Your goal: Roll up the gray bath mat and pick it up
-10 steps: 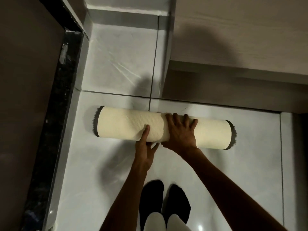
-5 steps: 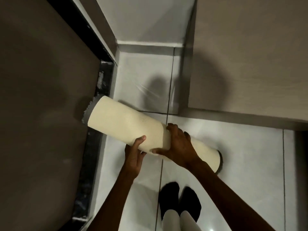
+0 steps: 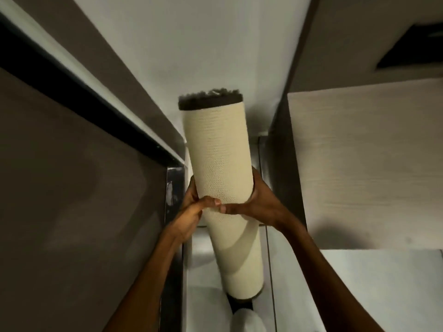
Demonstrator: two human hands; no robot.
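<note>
Cream backing shows between the fingers [image 3: 211, 202] — left hand [image 3: 191, 212] and right hand [image 3: 260, 204] wrap the rolled bath mat [image 3: 221, 178] at mid-length, thumbs nearly touching. A second ago it lay on the floor tiles [image 3: 359, 283]; now it is lifted, near upright — the pick-up looks done.

A dark brown panel [image 3: 72, 200] fills the area left of the fingers. A black strip [image 3: 79, 97] runs diagonally along its upper edge, bordered above by a pale trim band [image 3: 72, 61]. A light wall [image 3: 203, 44] rises beyond the fingers. A beige wood-grain panel [image 3: 371, 164] stands to their right. Glossy white floor tiles [image 3: 359, 283] lie below, with grout lines visible. A dark rectangular recess [image 3: 412, 49] occupies the upper right corner.
</note>
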